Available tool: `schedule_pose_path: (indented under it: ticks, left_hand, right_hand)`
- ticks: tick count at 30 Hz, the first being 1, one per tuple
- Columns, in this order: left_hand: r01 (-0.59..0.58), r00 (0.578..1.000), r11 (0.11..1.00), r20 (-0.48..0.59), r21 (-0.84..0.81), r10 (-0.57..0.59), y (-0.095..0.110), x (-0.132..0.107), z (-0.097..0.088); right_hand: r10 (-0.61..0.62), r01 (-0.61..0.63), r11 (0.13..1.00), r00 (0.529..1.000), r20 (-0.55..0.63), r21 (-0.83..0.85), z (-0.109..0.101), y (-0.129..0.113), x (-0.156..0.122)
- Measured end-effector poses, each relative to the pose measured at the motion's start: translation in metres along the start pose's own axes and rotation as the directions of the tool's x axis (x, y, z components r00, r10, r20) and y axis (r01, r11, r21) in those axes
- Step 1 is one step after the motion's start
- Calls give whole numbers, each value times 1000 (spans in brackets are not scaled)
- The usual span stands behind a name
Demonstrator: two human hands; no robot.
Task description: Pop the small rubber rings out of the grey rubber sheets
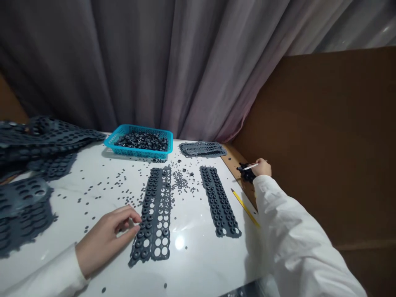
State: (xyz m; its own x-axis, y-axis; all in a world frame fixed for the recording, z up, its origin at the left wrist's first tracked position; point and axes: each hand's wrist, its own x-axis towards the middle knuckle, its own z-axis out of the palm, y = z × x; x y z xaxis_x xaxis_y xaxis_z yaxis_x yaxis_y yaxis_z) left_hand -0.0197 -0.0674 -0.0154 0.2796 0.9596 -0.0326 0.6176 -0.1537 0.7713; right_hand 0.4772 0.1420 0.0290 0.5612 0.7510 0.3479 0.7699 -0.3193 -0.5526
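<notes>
At the left edge of a dark rubber sheet with rows of round holes and rings [160, 198], my left hand [108, 237] has its thumb and forefinger curled around one of the rim's rings, tips a little apart. Some holes of this sheet show white table through them; others carry raised rings. Far to the right, my right hand [263, 167] is closed on a thin white stick [250, 166], its other fingers partly hidden. The stick's tip is over a small heap of black rubber pieces [246, 173]. A second ringed rubber strip [219, 200] lies between the hands.
A blue basket [168, 153] of small black parts stands at the back. Stacked grey strips [202, 149] lie to its right. A yellow pencil [246, 208] rests near the right edge. Tiny black discs [181, 181] are scattered about. Larger rubber sheets [26, 202] pile up at left.
</notes>
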Motion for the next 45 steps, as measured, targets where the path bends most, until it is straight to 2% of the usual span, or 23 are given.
schedule_pose_path:
  ticks: [4,7,8,10,11,12,14,15,16,18,20,23,29,37,42,45]
  left_hand:
    - [-102,993,989,-54,104,108,11,-4,-3]
    - [-170,982,968,-54,186,183,14,0,-4]
    - [-190,978,960,-42,204,202,15,3,-4]
    - [-236,971,943,9,233,241,15,9,-1]
    - [-261,965,932,48,251,257,16,13,1]
    - [-283,959,920,96,272,267,16,16,3]
    - [-311,946,894,195,322,259,17,23,7]
    - [-320,940,883,235,344,249,17,27,8]
    - [-331,932,872,267,360,243,17,30,9]
    - [-372,912,850,319,374,258,17,35,9]
    - [-425,885,822,363,378,291,17,38,8]
    - [-481,855,774,415,412,311,19,38,6]
    - [-537,829,669,468,514,306,25,36,5]
    - [-577,816,542,459,612,351,28,31,15]
    - [-633,765,418,444,651,467,21,27,23]
    - [-661,738,405,451,632,502,17,27,25]
  right_hand:
    - [-24,23,999,999,23,34,3,-18,-1]
    - [-194,176,965,978,74,195,4,-57,-30]
    - [-270,230,932,956,113,280,2,-73,-50]
    - [-496,278,725,846,198,630,-3,-102,-108]
    - [-562,269,667,794,232,695,-6,-114,-143]
    - [-595,258,640,763,253,724,-8,-124,-178]
    - [-641,146,605,673,370,783,-7,-133,-245]
    - [-636,71,586,657,404,807,-4,-134,-273]
    - [-605,4,602,655,453,798,0,-133,-296]
    - [-553,-81,617,663,505,783,10,-128,-325]
    - [-563,-93,631,628,537,770,19,-123,-337]
    - [-596,-90,635,576,560,768,25,-120,-338]
    - [-612,-71,638,558,561,767,25,-121,-338]
    - [-694,40,610,510,509,791,24,-121,-339]
    - [-727,84,582,498,472,809,23,-120,-341]
    - [-746,118,571,487,454,812,22,-119,-342]
